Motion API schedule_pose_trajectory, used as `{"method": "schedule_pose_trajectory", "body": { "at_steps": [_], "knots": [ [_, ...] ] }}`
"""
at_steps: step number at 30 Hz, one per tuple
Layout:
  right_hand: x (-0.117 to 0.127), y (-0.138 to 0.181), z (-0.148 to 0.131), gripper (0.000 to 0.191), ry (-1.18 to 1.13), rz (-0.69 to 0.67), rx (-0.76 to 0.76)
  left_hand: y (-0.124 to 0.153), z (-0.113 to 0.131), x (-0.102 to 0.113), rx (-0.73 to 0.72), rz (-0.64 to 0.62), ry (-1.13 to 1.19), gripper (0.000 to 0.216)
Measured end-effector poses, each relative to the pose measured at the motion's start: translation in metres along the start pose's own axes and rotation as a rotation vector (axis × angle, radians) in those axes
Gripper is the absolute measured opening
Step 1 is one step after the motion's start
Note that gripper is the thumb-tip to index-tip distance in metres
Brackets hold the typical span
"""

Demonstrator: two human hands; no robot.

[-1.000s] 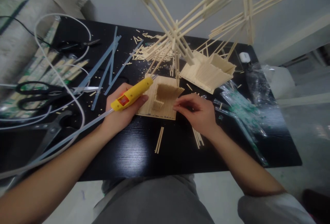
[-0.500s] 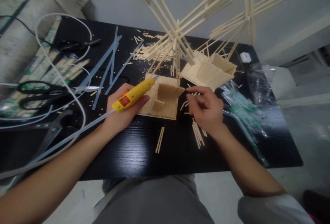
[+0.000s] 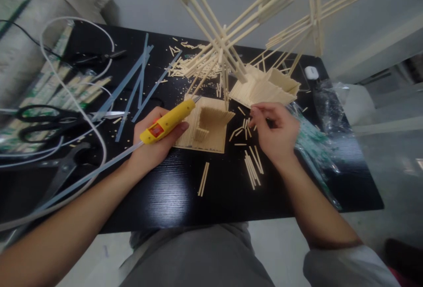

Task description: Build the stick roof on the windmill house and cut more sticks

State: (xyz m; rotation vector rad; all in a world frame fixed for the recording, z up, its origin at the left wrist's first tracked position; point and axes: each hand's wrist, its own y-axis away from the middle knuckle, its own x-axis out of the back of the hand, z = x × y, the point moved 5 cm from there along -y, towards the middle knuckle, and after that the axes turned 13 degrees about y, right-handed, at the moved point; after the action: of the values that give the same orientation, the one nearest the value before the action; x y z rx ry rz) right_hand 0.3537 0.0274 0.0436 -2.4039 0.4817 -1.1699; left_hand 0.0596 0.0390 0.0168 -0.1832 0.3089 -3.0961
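Observation:
My left hand (image 3: 153, 139) is wrapped round a yellow hot glue gun (image 3: 168, 121), its tip pointing up and right and a long glue stick (image 3: 109, 171) trailing from the back. Just right of it lies a windmill model (image 3: 188, 141) of thin wooden sticks: a flat base, a small box-like wall and crossed blades above. My right hand (image 3: 276, 130) is closed in a pinch, apart from the model and over short cut sticks (image 3: 246, 128). Whatever its fingertips hold, if anything, cannot be made out.
A second windmill model (image 3: 264, 86) stands behind right. Cut stick pieces (image 3: 198, 64) are heaped at the back. Scissors (image 3: 49, 121), pliers (image 3: 66, 168), spare glue sticks (image 3: 127, 80) and a white cable (image 3: 76, 106) are left. Plastic wrapping (image 3: 317, 146) lies right; longer sticks (image 3: 253, 170) lie in front.
My right hand has drawn away from the model's wall to the right, uncovering more short sticks. My left hand keeps the glue gun in about the same place.

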Motion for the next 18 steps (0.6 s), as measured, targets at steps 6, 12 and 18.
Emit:
{"method": "schedule_pose_trajectory", "body": {
  "at_steps": [6, 12, 18],
  "knots": [
    [0.009, -0.003, -0.017, 0.005, 0.056, -0.049, 0.142, -0.001, -0.006, 0.002, 0.018, 0.009, 0.074, 0.032],
    [0.034, 0.024, -0.01, 0.016, 0.293, -0.519, 0.136, -0.002, -0.003, 0.005, 0.025, 0.011, 0.12, 0.03],
    [0.047, 0.08, 0.01, 0.043, 0.379, -0.544, -0.081, -0.002, 0.0, 0.002, 0.0, -0.008, 0.122, 0.03]
  ]
}}
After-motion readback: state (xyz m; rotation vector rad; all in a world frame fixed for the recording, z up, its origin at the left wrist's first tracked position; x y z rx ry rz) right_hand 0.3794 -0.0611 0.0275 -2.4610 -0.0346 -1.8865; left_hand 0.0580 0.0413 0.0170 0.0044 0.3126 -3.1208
